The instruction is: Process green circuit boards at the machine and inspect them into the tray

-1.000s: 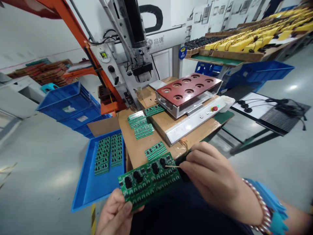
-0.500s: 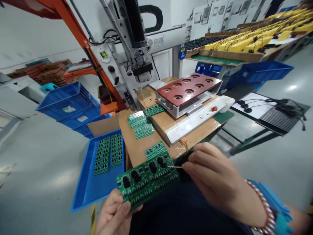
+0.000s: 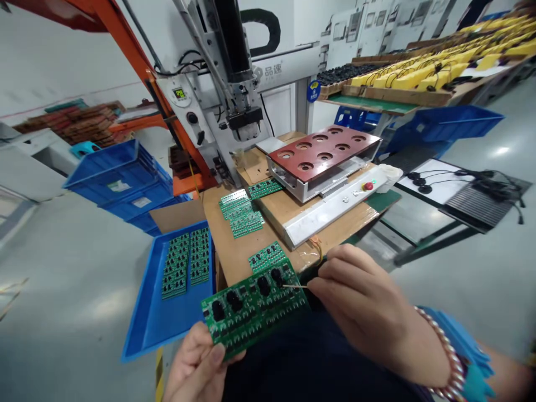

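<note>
My left hand grips a green circuit board by its lower left corner, thumb on top. Along the board's upper half sit several black blobs over rows of small components. My right hand pinches a thin wooden stick, like a toothpick, whose tip is at the rightmost black blob; whether it touches I cannot tell. Just behind the held board, another circuit board lies on the brown worktop. Farther back are more green boards, overlapping.
A blue tray with stacked boards stands at left, before blue crates. On the bench a red fixture plate with round holes sits under a machine head. A side table at right bears black cables.
The toothpick and my right hand have shifted slightly left, bringing the tip to the lower edge of the rightmost blob. The held board has moved a little to the right.
</note>
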